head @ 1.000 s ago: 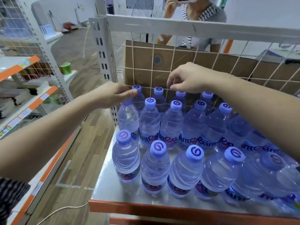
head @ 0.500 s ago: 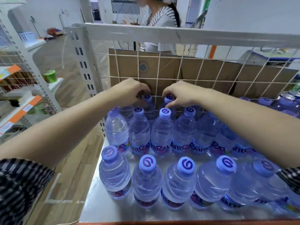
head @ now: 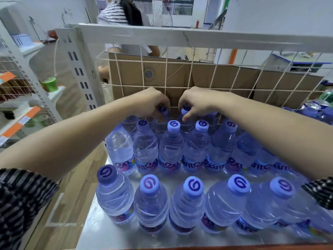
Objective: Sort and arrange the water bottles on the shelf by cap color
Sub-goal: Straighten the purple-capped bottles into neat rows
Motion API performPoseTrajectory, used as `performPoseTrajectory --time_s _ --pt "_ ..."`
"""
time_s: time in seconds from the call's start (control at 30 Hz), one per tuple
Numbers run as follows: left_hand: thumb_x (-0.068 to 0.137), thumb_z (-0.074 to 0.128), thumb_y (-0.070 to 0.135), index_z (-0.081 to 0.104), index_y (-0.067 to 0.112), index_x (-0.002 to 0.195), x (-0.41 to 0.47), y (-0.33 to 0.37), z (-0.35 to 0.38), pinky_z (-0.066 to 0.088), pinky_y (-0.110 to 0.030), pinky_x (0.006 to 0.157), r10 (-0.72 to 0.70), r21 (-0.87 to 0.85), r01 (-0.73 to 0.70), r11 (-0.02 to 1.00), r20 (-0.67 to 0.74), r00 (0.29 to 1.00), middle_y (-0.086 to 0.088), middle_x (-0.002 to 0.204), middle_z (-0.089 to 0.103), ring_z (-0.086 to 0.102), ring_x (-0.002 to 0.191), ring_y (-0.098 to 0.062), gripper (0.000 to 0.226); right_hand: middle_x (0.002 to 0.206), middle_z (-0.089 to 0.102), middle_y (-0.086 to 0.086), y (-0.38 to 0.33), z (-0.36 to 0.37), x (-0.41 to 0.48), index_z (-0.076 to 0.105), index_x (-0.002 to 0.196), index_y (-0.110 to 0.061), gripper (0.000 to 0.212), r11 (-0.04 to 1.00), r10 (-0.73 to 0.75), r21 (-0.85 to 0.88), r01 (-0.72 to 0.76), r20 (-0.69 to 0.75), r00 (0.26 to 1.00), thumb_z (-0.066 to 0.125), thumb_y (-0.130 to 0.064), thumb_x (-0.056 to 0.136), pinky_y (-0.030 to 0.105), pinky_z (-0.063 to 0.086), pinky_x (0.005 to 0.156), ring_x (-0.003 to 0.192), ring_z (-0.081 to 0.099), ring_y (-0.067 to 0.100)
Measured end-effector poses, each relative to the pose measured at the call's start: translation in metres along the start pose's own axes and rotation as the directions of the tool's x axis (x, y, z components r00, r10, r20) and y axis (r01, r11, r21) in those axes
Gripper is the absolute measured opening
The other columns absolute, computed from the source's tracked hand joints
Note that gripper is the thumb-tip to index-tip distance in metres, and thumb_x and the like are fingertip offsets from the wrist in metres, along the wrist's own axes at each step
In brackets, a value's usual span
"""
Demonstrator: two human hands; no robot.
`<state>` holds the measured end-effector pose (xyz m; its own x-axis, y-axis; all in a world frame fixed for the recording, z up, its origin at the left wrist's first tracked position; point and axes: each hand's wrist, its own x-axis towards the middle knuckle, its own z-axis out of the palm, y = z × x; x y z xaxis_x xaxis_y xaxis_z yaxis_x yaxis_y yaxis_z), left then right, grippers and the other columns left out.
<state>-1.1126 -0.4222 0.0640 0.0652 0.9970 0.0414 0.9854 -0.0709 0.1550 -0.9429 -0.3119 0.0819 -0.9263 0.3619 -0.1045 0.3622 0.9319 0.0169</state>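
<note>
Several clear water bottles with purple caps stand in rows on the metal shelf (head: 100, 230). A front row (head: 192, 188), a middle row (head: 173, 126) and a back row against the wire grid are visible. My left hand (head: 151, 103) is closed around the neck of a back-row bottle (head: 162, 109). My right hand (head: 196, 101) grips the cap of the neighbouring back-row bottle (head: 185, 111). Both hands sit side by side, close to the grid. The bodies of these two bottles are mostly hidden behind the middle row.
A white wire grid (head: 212, 76) backs the shelf, with cardboard boxes (head: 180, 76) behind it. A white shelf post (head: 79, 69) stands at the left. Another shelf unit with orange strips (head: 18, 123) is further left. A person in a striped top (head: 117, 15) stands beyond.
Both hands have come down and together onto two adjacent back-row bottles; a second ago they hovered apart above the rows. The camera has tilted and moved closer.
</note>
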Motion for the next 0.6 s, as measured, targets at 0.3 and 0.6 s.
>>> performPoseTrajectory --time_s 0.3,0.6 --pt "0.072 0.084 0.034 0.070 0.020 0.109 0.000 0.000 0.008 0.032 -0.019 0.068 0.003 -0.025 -0.006 1.000 -0.124 0.992 0.004 0.092 0.066 0.052 0.078 -0.011 0.041 0.087 0.052 -0.006 0.012 0.007 0.002 0.068 0.107 -0.023 0.040 0.999 -0.048 0.001 0.049 -0.061 0.997 0.077 -0.048 0.077 0.032 0.042 0.070 0.089 0.054 0.022" --pt "0.076 0.080 0.040 0.066 0.021 0.116 -0.017 -0.002 0.000 0.038 -0.024 0.071 -0.066 -0.025 0.064 0.998 -0.080 0.995 0.006 0.089 0.060 0.055 0.080 -0.017 0.046 0.079 0.063 -0.003 0.005 -0.004 0.009 0.070 0.098 -0.019 0.039 1.000 -0.009 0.024 0.008 0.047 0.999 0.077 -0.050 0.075 0.029 0.044 0.058 0.075 0.061 0.018"
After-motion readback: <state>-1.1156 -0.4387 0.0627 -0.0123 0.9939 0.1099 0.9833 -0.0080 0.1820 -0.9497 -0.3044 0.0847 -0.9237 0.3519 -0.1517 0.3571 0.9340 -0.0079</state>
